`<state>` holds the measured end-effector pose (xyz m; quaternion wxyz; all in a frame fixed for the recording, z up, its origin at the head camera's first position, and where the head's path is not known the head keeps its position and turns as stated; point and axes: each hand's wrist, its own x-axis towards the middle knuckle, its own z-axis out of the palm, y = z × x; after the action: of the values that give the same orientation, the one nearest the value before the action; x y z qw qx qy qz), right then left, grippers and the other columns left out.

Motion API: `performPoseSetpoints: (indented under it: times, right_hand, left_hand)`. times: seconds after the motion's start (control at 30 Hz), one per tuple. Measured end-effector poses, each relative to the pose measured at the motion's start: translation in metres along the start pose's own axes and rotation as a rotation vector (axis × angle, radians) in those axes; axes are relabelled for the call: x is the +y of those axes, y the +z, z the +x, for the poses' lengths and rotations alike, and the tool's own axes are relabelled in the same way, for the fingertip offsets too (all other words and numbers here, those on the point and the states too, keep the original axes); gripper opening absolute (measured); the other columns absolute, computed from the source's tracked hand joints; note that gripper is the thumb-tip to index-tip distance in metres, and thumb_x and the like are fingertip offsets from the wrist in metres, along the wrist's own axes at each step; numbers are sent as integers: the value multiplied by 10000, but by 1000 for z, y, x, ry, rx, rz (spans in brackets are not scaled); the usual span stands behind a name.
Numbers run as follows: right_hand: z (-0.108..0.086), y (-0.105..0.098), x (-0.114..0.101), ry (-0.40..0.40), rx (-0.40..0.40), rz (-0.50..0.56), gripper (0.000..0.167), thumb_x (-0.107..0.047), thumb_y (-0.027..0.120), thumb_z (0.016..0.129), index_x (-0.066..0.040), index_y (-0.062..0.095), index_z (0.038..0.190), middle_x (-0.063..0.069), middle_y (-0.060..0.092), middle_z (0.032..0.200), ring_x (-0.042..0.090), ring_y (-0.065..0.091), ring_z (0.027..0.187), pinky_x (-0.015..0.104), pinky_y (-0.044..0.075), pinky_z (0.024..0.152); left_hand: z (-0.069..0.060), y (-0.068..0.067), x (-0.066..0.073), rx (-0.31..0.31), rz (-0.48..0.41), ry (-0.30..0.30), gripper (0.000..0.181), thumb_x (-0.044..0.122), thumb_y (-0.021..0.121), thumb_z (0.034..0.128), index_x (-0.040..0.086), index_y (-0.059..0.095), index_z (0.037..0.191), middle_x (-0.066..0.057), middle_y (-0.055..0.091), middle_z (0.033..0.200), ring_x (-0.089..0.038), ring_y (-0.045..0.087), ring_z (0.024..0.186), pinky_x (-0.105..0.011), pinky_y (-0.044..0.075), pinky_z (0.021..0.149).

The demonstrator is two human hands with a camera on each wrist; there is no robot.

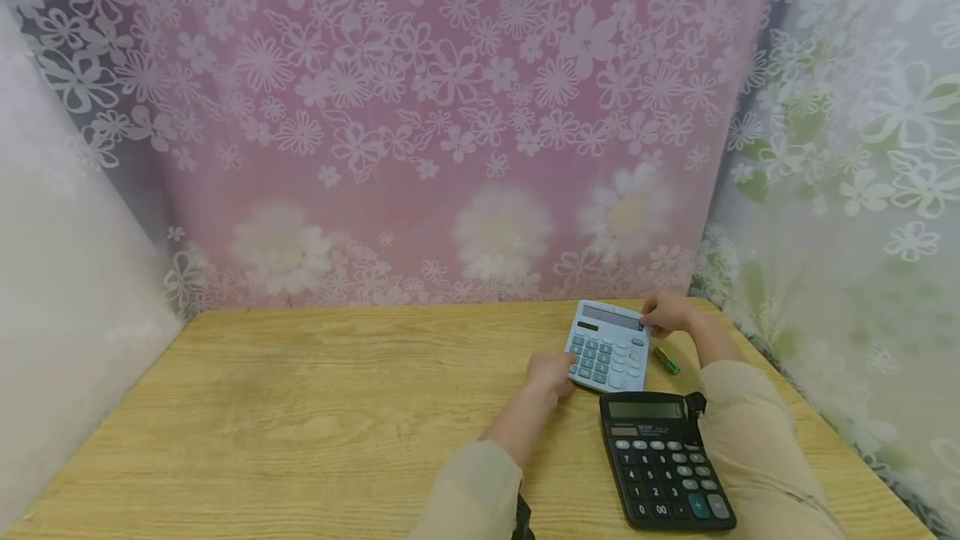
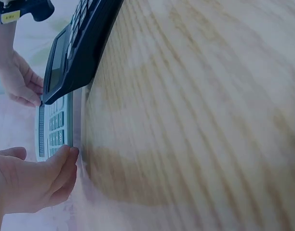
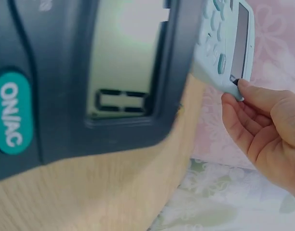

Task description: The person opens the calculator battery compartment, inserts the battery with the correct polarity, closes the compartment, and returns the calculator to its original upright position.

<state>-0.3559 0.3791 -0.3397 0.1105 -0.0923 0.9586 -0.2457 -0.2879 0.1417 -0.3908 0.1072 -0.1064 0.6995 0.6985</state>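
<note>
A light blue calculator [image 1: 609, 347] is near the back right of the table, its display end facing the back. My right hand [image 1: 667, 312] pinches its far right corner between thumb and fingers, plain in the right wrist view [image 3: 273, 130]. At its near left edge, my left hand [image 1: 551, 375] grips the side; in the left wrist view the fingertips [image 2: 70, 153] meet the calculator's edge. Directly in front of it lies a black calculator [image 1: 663, 461], face up beside my right forearm, its display reading 0 in the right wrist view.
A small green object [image 1: 666, 361] lies right of the light blue calculator, its kind too small to tell. Flowered curtains [image 1: 450, 148] hang behind and beside the wood-grain table [image 1: 337, 423]. The black calculator stands close under my right sleeve [image 1: 757, 440].
</note>
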Motion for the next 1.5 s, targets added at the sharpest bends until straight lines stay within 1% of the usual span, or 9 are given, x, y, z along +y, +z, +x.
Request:
performPoseSetpoints:
  times: [0.17,0.37,0.57,0.63,0.77,0.87,1.0,1.3,1.5]
  right_hand:
    - [-3,-8,-9,-63,35,13,195,-32,553,905,144,611,966,120,630,720,249,636,660,357,537,639]
    - [-8,-11,-17,-94,44,2,177,-84,542,928,80,608,939,121,614,728,233,616,645,356,531,634]
    - [-11,-10,-24,-183,36,-43,161,-116,509,952,0,565,856,65,514,636,163,500,525,329,451,529]
    - [-11,-10,-28,-203,20,-36,180,-128,504,956,-10,558,831,34,481,602,153,453,497,331,420,519]
    - [-10,-10,-37,-219,7,-11,247,-152,506,960,-15,535,757,5,441,546,136,397,464,322,403,540]
    - [-9,-11,-43,-214,19,-10,259,-163,513,958,-39,526,730,0,438,523,144,399,455,311,403,555]
    - [-10,-7,-52,-199,16,37,241,-159,519,954,-31,540,751,10,439,535,158,400,466,313,399,546]
    - [-10,5,-76,-171,20,168,240,-177,506,965,-7,560,805,20,417,557,157,376,485,309,372,527]
    - [-9,12,-95,-146,74,206,218,-162,519,955,31,577,873,13,418,541,147,363,464,284,345,486]
  left_hand:
    - [3,-5,3,16,-30,4,378,89,631,806,-135,534,1094,-91,555,905,-209,593,789,-287,507,645]
    - [5,-14,10,5,-105,20,314,68,615,816,-134,564,1051,-95,603,846,-175,595,702,-336,531,695]
    - [12,-30,17,13,-214,50,233,-27,568,822,-154,565,1017,-122,618,808,-141,594,634,-338,534,719]
    - [13,-37,20,6,-225,55,223,-71,545,806,-154,573,1011,-132,613,804,-136,580,605,-313,537,687]
    - [12,-51,29,-10,-164,88,286,-130,504,777,-172,575,1051,-160,605,811,-143,567,596,-284,534,666]
    - [11,-59,33,-14,-114,118,374,-152,485,752,-173,553,1119,-199,617,853,-167,583,639,-312,534,710]
    - [11,-69,36,-22,-93,125,445,-170,472,738,-163,520,1180,-219,623,905,-184,592,690,-330,530,739]
    - [15,-95,42,4,-23,131,395,-135,476,788,-136,527,1180,-205,620,946,-200,619,753,-275,530,703]
    - [14,-112,47,10,13,145,378,-138,482,781,-160,537,1154,-232,623,961,-211,632,740,-292,528,728]
